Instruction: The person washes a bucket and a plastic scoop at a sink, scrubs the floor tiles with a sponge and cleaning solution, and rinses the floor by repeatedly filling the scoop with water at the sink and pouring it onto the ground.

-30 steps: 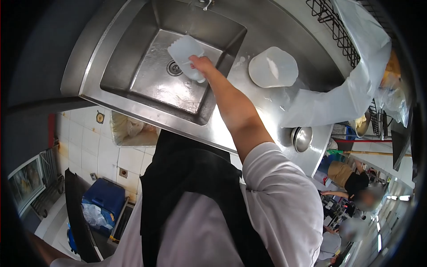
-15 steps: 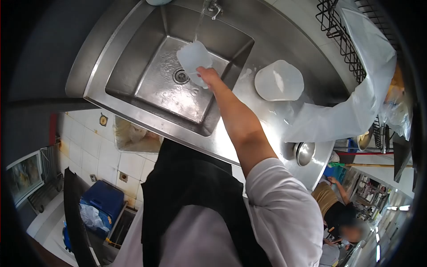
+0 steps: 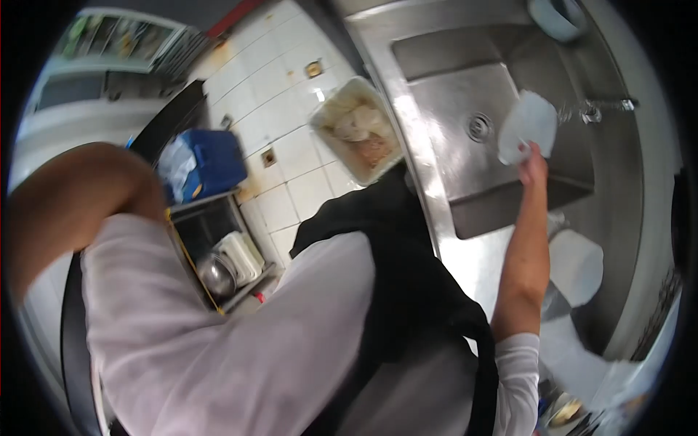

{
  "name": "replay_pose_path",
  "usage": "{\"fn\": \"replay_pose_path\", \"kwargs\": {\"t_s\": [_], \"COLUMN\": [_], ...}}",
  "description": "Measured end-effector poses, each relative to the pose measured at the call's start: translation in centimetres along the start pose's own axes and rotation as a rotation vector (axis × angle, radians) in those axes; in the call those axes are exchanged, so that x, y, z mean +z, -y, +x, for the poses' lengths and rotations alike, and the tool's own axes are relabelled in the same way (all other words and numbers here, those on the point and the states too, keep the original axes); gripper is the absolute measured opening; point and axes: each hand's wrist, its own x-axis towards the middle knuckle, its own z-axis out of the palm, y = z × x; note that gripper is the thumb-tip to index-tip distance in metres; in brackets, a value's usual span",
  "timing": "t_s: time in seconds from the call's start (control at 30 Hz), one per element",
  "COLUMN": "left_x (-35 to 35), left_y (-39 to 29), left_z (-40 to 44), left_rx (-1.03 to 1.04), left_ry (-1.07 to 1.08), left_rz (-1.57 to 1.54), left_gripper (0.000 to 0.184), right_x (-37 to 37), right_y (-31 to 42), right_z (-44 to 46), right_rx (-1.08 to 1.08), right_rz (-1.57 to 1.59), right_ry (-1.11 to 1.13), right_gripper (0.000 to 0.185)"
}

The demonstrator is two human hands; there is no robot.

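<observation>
My right hand (image 3: 534, 166) is closed on the lower edge of a translucent white plastic container (image 3: 529, 125) and holds it over the steel sink (image 3: 454, 94), between the drain (image 3: 479, 128) and the faucet (image 3: 592, 112). Water splashes between the faucet and the container. A second whitish container (image 3: 576, 267) rests on the counter beside the sink, near my right forearm. My left arm is bent at the far left; its hand lies outside the picture.
A pale bowl (image 3: 558, 17) stands at the sink's far corner. Below the counter edge is a bin (image 3: 321, 120) with waste. Further left are a blue box (image 3: 222, 161) and a shelf holding a metal bowl (image 3: 217, 275). Plastic sheeting (image 3: 582, 356) hangs over the counter at lower right.
The view has turned sharply to the left, so the sink now appears at the right and my left arm shows. My right hand still holds the container in the sink.
</observation>
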Motion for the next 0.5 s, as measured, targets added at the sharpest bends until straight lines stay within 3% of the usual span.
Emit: {"fn": "replay_pose_path", "kwargs": {"t_s": [0.07, 0.13, 0.23, 0.3, 0.33, 0.4, 0.5], "left_x": [1.5, 6.9, 20.1, 26.4, 23.9, 18.3, 18.5], "left_y": [2.9, 6.5, 6.8, 2.5, 0.5, -3.7, -5.5], "left_z": [-5.8, -15.7, -39.6, -55.0, -55.2, -53.1, -57.9], "left_rx": [-0.203, -0.539, -1.096, -1.300, -1.479, -1.820, -2.141], "left_ry": [-0.106, -0.076, 0.263, 0.563, 0.690, 0.943, 0.754], "left_rz": [0.011, -0.021, -0.008, 0.045, -0.006, -0.157, -0.298], "left_gripper": [0.037, 0.037, 0.037, 0.038, 0.038, 0.065, 0.057], "right_x": [2.2, 3.1, 2.6, 3.1, 3.1, 3.0, 2.9], "right_y": [1.4, 2.2, 1.6, 2.2, 2.2, 2.5, 2.9], "right_z": [-2.5, -3.6, -2.8, -3.6, -3.5, -3.9, -3.7], "right_rx": [0.040, 0.000, 0.036, 0.065, 0.094, 0.112, 0.177], "right_rz": [0.042, 0.097, 0.111, 0.084, 0.072, 0.030, 0.015], "right_ry": [-0.098, 0.000, -0.006, -0.024, -0.034, -0.031, -0.033], "right_gripper": [0.042, 0.044, 0.044, 0.046, 0.047, 0.047, 0.042]}}
